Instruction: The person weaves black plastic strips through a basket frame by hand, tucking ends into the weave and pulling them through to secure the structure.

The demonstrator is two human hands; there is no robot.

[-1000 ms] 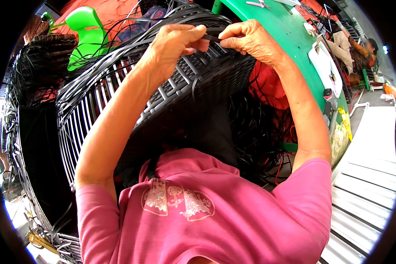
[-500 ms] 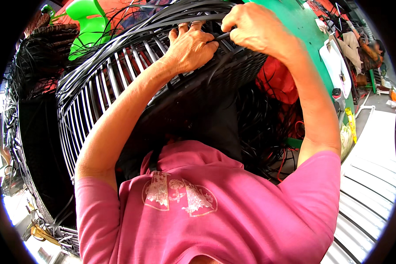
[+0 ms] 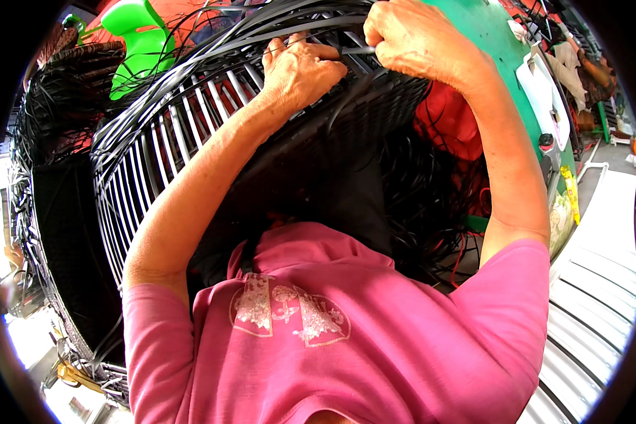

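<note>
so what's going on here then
A person in a pink shirt is weaving at a black frame. The right hand pinches a flat dark strip, stretched across to the left hand, which lies over the frame's ribs. The weave is only partly filled, with open ribs on the left and loose strips across the far edge.

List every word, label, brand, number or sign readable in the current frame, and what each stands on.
No text can be read.
Pink fabric shirt: faded pale emblem, no legible lettering.
Narrow yellow object at the right: any markings are too small to read.
</note>
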